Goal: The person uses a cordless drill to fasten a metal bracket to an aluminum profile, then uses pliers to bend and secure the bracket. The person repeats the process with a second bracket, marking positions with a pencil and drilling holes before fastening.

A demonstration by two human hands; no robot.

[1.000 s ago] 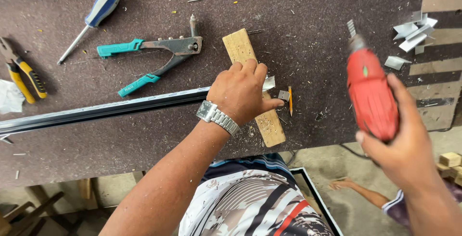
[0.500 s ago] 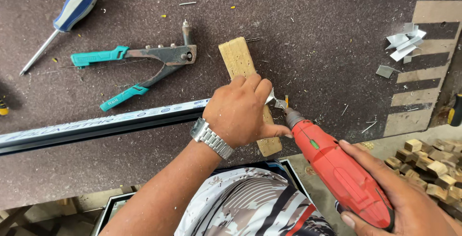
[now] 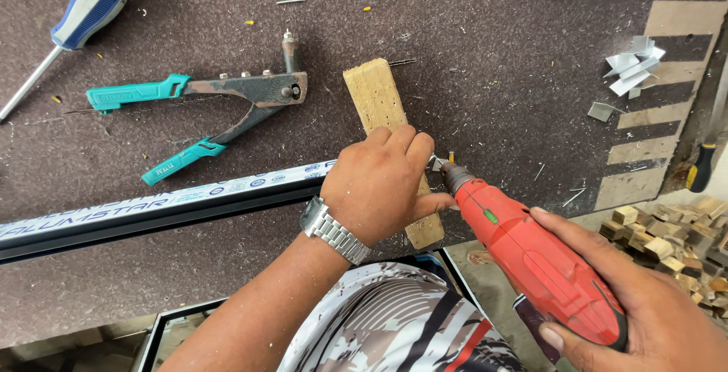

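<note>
Drill (image 3: 542, 266), red and gripped in the right hand (image 3: 644, 304), aimed its tip at a small metal piece (image 3: 438, 163) on the wood block (image 3: 373, 95).

The left hand (image 3: 379, 186) lies closed over the middle of the block, fingers curled down and thumb pressed beside the drill's chuck, pinning the block and the end of a long aluminium profile (image 3: 152, 209) to the dark worktable (image 3: 493, 53). Just beyond the block lies a teal-handled rivet gun (image 3: 220, 103), handles spread, and further left a blue-and-white screwdriver (image 3: 80, 12). Well apart to the right sit bent metal offcuts (image 3: 633, 61), and small wooden blocks (image 3: 667, 228) are heaped below the table edge.
</note>
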